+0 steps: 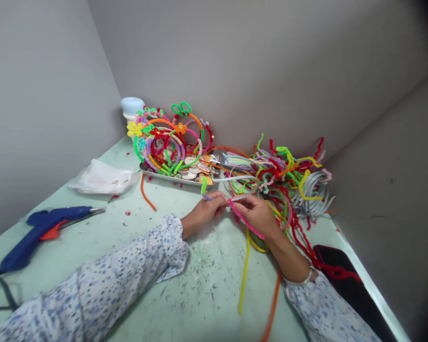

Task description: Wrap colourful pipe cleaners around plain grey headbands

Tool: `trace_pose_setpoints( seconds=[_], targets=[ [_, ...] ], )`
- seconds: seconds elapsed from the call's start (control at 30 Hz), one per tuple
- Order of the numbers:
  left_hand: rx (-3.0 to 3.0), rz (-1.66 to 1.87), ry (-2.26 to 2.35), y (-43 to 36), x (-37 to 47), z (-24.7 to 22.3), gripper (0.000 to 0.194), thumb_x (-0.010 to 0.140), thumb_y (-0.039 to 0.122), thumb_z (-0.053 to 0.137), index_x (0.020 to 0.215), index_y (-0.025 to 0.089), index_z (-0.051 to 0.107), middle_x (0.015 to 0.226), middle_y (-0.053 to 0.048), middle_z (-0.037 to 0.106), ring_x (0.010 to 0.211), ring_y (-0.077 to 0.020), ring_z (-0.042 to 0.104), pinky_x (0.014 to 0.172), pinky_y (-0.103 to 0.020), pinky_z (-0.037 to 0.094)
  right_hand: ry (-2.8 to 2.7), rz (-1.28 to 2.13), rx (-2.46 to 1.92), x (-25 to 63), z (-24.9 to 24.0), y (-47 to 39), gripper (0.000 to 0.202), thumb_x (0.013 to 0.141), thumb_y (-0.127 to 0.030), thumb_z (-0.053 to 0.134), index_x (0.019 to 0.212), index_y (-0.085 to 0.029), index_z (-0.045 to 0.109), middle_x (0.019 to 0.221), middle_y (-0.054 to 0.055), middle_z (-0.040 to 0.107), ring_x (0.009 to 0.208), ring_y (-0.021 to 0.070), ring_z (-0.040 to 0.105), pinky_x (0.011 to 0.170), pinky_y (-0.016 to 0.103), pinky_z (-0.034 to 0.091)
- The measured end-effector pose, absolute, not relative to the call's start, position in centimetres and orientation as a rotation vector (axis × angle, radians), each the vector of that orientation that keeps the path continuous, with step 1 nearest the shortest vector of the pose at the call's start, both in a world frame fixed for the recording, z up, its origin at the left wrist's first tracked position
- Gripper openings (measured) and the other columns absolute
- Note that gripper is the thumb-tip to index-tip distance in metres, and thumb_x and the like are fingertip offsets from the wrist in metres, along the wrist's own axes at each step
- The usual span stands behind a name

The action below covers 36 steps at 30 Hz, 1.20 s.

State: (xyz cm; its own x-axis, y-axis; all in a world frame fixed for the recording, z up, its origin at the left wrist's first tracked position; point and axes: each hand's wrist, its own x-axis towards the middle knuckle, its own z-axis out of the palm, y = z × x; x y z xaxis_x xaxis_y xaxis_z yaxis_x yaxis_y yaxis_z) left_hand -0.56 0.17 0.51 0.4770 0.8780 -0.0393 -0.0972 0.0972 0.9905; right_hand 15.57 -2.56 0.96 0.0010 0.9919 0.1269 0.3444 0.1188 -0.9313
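Observation:
My left hand is closed round the wrapped part of a thin headband, with a green end and a bit of lavender sticking out above the fingers. The bare pale grey part of the headband curves away behind both hands. Right beside it, my right hand pinches a bright pink pipe cleaner against the band. The pink pipe cleaner's loose end slants down across the right hand. The fingertips nearly meet, so the exact wrapping point is partly hidden.
Finished colourful headbands stand in a metal tray with flat pieces. A heap of pipe cleaners lies to the right, by a dark phone. At left are a blue glue gun, a plastic bag and a blue-lidded bottle.

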Motion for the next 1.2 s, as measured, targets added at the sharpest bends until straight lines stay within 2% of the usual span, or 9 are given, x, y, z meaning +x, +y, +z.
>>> trace_pose_setpoints(
  seconds=[0.47,0.7,1.0,1.2],
  targets=[
    [1.332,0.768,0.756,0.3,-0.6,0.7,0.019,0.077,0.026,0.049,0.061,0.018,0.044,0.053,0.004,0.037,0.048,-0.0087,0.033,0.049,-0.027,0.021,-1.401,1.032,-1.341,16.0,0.5,-2.3,0.027,0.067,-0.043,0.070,0.074,-0.017,0.070,0.064,0.003,0.068,0.054,0.0145,0.058,0.053,0.028,0.047],
    [1.368,0.733,0.752,0.2,-0.7,0.8,0.015,0.076,0.024,0.049,0.063,0.017,0.046,0.053,0.004,0.038,0.049,-0.0082,0.031,0.051,-0.026,0.021,-1.433,1.104,-1.295,16.3,1.2,-2.5,0.030,0.060,-0.045,0.078,0.067,-0.017,0.069,0.066,0.005,0.067,0.057,0.0152,0.058,0.053,0.027,0.047],
    [1.405,0.700,0.729,0.2,-0.9,1.3,0.020,0.077,0.030,0.053,0.063,0.017,0.046,0.053,0.004,0.038,0.051,-0.0086,0.031,0.052,-0.027,0.020,-1.408,1.166,-1.194,16.6,0.4,-2.6,0.025,0.065,-0.040,0.077,0.075,-0.018,0.070,0.066,0.002,0.065,0.057,0.0147,0.058,0.054,0.027,0.047],
    [1.416,0.705,0.730,0.0,-0.9,1.5,0.021,0.077,0.029,0.051,0.062,0.017,0.045,0.053,0.004,0.037,0.051,-0.0087,0.030,0.053,-0.027,0.020,-1.380,1.154,-1.187,16.6,0.5,-2.7,0.026,0.062,-0.041,0.079,0.073,-0.019,0.069,0.070,0.002,0.068,0.058,0.0147,0.059,0.055,0.028,0.048]
  ],
)
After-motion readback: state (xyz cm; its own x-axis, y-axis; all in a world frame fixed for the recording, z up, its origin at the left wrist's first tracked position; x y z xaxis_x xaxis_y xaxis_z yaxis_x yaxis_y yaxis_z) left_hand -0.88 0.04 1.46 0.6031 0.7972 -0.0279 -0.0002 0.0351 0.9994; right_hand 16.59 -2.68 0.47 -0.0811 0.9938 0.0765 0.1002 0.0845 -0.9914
